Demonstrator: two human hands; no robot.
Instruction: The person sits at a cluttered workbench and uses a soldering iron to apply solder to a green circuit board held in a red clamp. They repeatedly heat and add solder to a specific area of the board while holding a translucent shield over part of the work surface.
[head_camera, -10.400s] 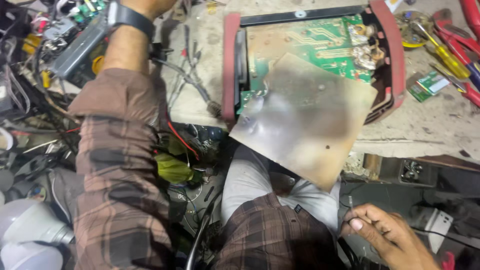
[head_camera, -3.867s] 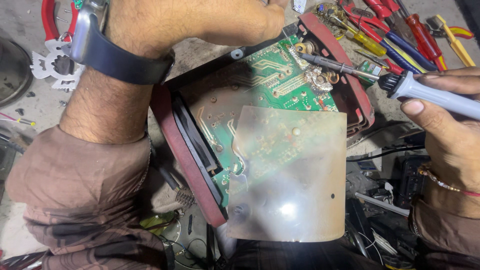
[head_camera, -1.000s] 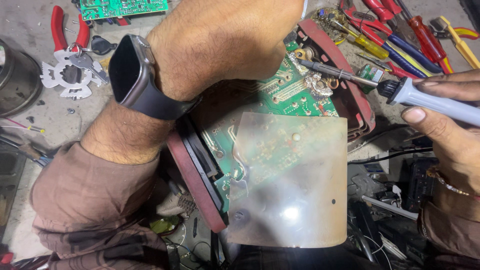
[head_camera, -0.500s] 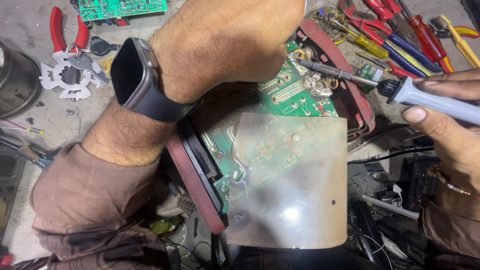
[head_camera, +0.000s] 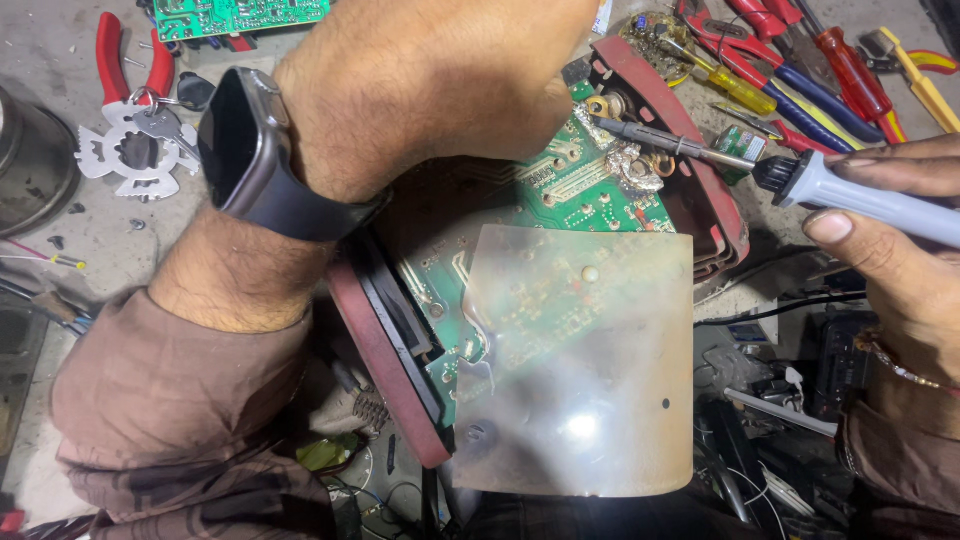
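Right hand (head_camera: 900, 250) wrapped around the pale grey plastic handle of a soldering iron (head_camera: 780, 170), thumb pressed beneath, fingers lying along the top; metal tip laid on the blobs of silvery solder near the top edge of a green printed circuit board (head_camera: 560, 190). Left hand (head_camera: 430, 90) spread over the upper left part of the same board, back of the hand up, fingertips hidden, so clenched or flat cannot be told. Black square smartwatch (head_camera: 240, 150) strapped at the left wrist, brown checked sleeve (head_camera: 180, 400) below. Board seated in a dark red plastic casing (head_camera: 385, 370), tilted on the cluttered bench, half covered by a cloudy translucent plastic sheet (head_camera: 590, 370). Further out: red-handled pliers (head_camera: 130, 60) and a flat metal cut-out piece with keys (head_camera: 135, 150) at upper left, red, blue and yellow screwdrivers (head_camera: 800, 70) at upper right.
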